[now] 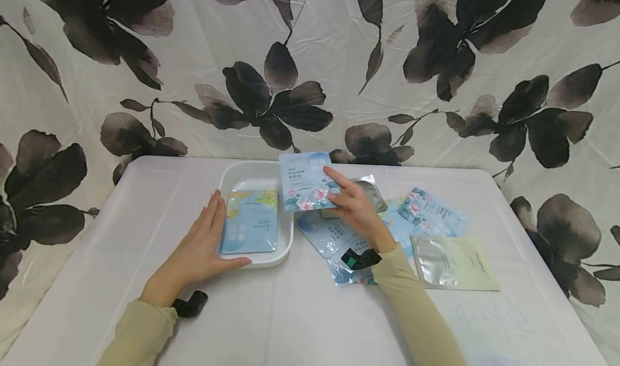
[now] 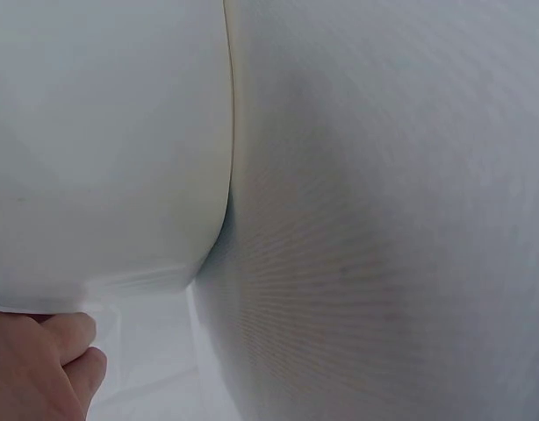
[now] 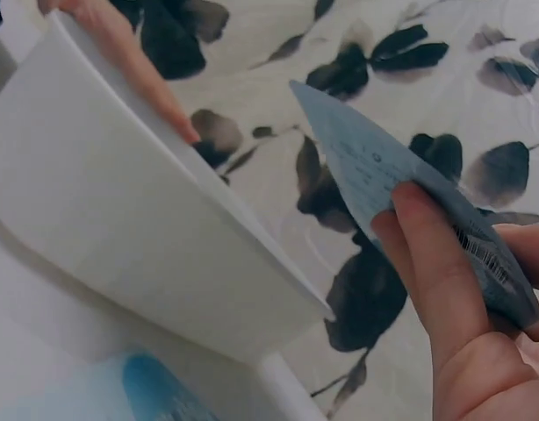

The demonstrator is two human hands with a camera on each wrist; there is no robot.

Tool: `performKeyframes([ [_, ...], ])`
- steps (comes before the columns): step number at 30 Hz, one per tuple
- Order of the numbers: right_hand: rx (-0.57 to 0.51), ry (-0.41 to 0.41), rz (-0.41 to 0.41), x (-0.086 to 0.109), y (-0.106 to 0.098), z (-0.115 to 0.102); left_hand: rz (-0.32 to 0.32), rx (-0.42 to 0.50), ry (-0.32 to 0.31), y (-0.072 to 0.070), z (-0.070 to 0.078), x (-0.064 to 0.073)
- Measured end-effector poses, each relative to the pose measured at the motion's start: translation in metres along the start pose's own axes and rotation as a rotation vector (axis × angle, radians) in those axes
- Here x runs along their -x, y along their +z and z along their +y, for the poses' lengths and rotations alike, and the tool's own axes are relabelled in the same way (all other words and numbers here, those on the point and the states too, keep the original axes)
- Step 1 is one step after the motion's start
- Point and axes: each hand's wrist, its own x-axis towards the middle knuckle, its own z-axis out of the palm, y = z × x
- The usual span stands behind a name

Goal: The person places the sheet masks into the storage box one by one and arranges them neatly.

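Observation:
My right hand pinches a blue sheet mask packet with pink flowers, raised at the right rim of a white plastic tray. In the right wrist view, the fingers lie on the packet's printed back, thumb on the far side. My left hand rests against the tray's left side, fingers extended along the rim and thumb across the near edge. The left wrist view shows the tray's outer wall close up. Inside the tray lies a blue packet with yellow flowers.
Right of the tray, several packets overlap on the white table: blue ones, a flowered one and a silver one partly behind my hand. A pale green and silver packet lies nearest. A floral cloth hangs behind.

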Motion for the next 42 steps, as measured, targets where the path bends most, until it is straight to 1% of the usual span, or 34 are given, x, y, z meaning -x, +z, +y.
performKeyframes([
  [10,0.138,0.116,0.001,-0.012,0.03,0.015,0.011,0.001,0.017,0.002,-0.002,0.0],
  [16,0.218,0.214,-0.016,-0.017,0.052,0.021,0.022,-0.003,0.031,0.001,-0.002,0.0],
  [19,0.221,0.244,-0.044,-0.02,0.063,0.024,0.026,-0.002,0.033,0.001,-0.002,0.0],
  [23,0.196,0.266,-0.079,-0.025,0.074,0.029,0.027,0.001,0.039,0.001,-0.002,0.0],
  [28,0.19,0.28,-0.089,-0.031,0.086,0.034,0.035,0.006,0.057,0.002,-0.004,-0.001],
  [34,0.193,0.3,-0.098,-0.034,0.093,0.044,0.047,-0.002,0.078,0.003,-0.006,-0.001],
  [38,0.196,0.323,-0.055,-0.034,0.098,0.046,0.046,0.003,0.083,0.003,-0.006,0.0],
  [42,0.21,0.37,0.006,-0.033,0.103,0.047,0.045,0.002,0.085,0.004,-0.006,0.0],
])
